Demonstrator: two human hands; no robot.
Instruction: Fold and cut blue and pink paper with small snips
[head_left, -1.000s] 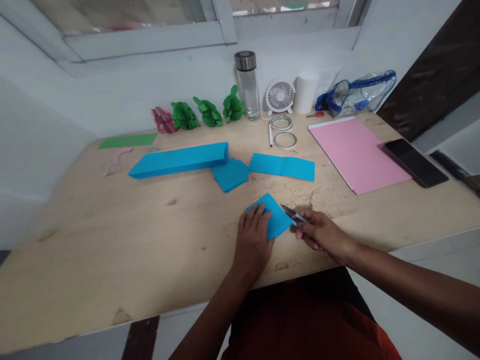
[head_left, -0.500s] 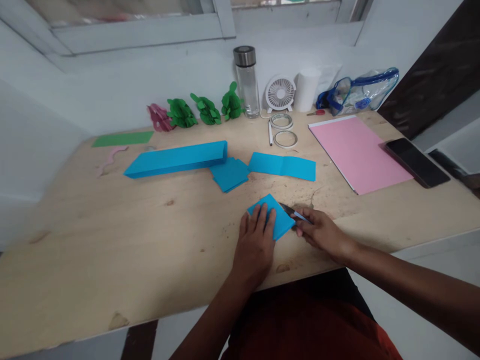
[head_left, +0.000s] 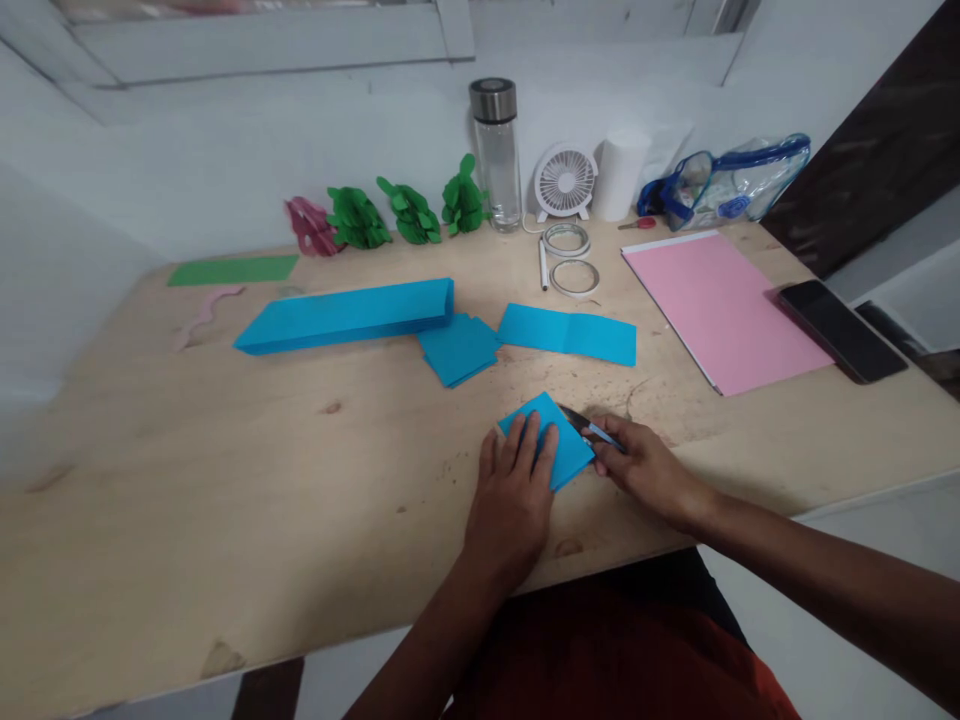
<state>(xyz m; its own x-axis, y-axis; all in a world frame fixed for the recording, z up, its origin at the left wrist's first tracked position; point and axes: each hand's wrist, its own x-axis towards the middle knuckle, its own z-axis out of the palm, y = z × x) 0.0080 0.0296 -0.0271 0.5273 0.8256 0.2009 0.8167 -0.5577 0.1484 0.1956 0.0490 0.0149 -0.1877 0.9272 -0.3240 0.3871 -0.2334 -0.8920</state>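
Note:
My left hand [head_left: 514, 500] lies flat with fingers spread on a folded blue paper square [head_left: 570, 452], pressing it to the table. My right hand [head_left: 641, 465] is closed around a knife [head_left: 600, 433]. The dark pointed blade lies along the square's upper right edge; whether it is inside the fold I cannot tell. Beyond the square are a small stack of blue paper squares [head_left: 459, 350] and a creased blue paper strip [head_left: 568, 334]. A long folded blue paper [head_left: 345, 315] stretches to the left.
Pink paper [head_left: 735, 310] and a phone [head_left: 841, 330] lie at the right. Tape rolls [head_left: 575, 278], a white pen [head_left: 544, 265], a fan [head_left: 565, 182], a glass bottle [head_left: 498, 160] and green paper leaves [head_left: 409, 212] stand or lie toward the wall. The wooden table's front edge is near my body.
The view has shifted slightly. My left hand still rests on the blue square, and the knife remains at its edge with little visible movement.

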